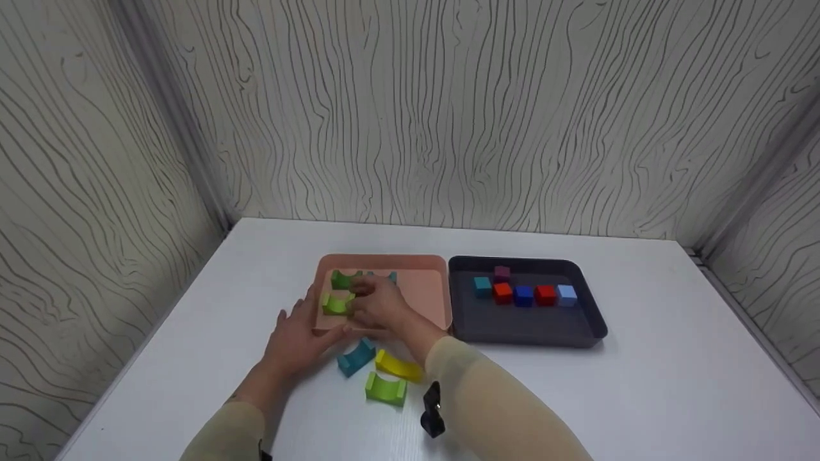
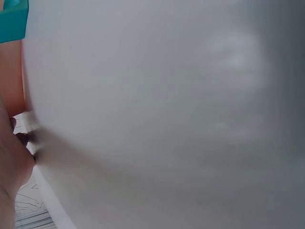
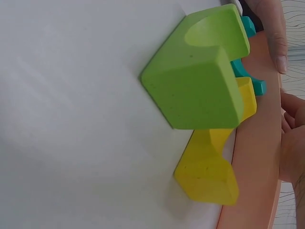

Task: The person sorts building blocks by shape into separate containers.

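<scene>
A pink tray stands on the white table, with my left hand resting at its left front corner, fingers along the side and thumb by the front rim. Over the tray, my right hand has curled fingers at the right end of a light green arch block, pinching it. Behind it lie a darker green arch block and a teal one, partly covered by the right hand. In front of the tray are a blue-teal arch block, a yellow one and another light green one.
Right beside the pink tray stands a dark grey tray. It holds several small cubes, among them a teal cube, a purple cube, a dark blue cube and a pale blue cube. Wood-patterned panels enclose the table.
</scene>
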Demonstrator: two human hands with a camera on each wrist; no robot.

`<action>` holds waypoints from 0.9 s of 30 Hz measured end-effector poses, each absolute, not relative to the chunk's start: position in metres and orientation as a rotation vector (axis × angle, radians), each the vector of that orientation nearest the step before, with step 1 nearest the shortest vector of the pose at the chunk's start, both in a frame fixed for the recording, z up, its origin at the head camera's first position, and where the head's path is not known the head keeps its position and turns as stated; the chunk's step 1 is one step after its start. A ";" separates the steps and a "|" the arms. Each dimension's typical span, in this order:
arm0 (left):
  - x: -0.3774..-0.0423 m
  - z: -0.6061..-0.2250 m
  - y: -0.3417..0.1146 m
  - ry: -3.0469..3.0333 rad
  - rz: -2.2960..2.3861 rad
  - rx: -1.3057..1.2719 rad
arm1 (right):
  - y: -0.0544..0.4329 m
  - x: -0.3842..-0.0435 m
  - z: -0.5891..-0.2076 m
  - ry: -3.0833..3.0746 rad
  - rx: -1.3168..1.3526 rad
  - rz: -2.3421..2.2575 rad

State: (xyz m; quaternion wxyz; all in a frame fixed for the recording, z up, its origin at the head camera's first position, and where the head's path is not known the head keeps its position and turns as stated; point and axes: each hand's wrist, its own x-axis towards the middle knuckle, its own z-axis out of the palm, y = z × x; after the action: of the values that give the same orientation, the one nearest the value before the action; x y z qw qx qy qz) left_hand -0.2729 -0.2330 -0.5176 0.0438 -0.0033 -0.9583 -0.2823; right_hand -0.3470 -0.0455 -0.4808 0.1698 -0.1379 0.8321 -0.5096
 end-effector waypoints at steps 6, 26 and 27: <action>-0.273 -0.518 -0.231 -2.922 -0.855 -0.019 | -0.042 -0.343 -0.478 2.272 -0.346 -1.581; -0.273 -0.517 -0.234 -2.936 -0.904 -0.030 | -0.026 -0.332 -0.459 2.190 -0.445 -1.775; -0.273 -0.517 -0.235 -2.937 -0.905 -0.029 | -0.024 -0.331 -0.458 2.188 -0.455 -1.779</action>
State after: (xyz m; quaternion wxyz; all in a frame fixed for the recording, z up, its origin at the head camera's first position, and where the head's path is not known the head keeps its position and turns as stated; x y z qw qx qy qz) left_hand -0.2731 -0.2348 -0.5169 0.0339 -0.0093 -0.9550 -0.2944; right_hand -0.3310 -0.0241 -0.4579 0.1421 -0.1575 0.7581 -0.6167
